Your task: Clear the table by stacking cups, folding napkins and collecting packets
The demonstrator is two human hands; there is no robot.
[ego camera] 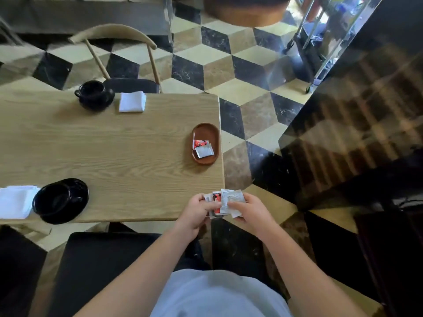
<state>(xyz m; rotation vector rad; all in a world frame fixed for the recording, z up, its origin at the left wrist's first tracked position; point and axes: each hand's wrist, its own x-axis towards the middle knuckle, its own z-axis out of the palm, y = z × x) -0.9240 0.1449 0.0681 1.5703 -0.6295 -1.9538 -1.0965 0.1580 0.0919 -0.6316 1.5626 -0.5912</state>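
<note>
Fingers of both hands are pinched around a small bundle of packets, held just off the near right corner of the table. My left hand clamps the bundle from the left with the thumb on top, so the pile cannot slide apart; my right hand grips the outer silver packet by its edge, which looks to me like squaring it against the rest. I hold them over the corner rather than flat on the wood because loose sachets are easier to align in the air.

2 more packets, 1 red and 1 silver, already lie in the brown tray near the right edge, so that is where this bundle seems bound.

The rest waits untouched: 1 black cup on its saucer at the far edge with a folded napkin just beside it, and a 2nd cup on a saucer at the near left, touching another napkin that runs out of view. The cups are well apart, not yet stacked
</note>
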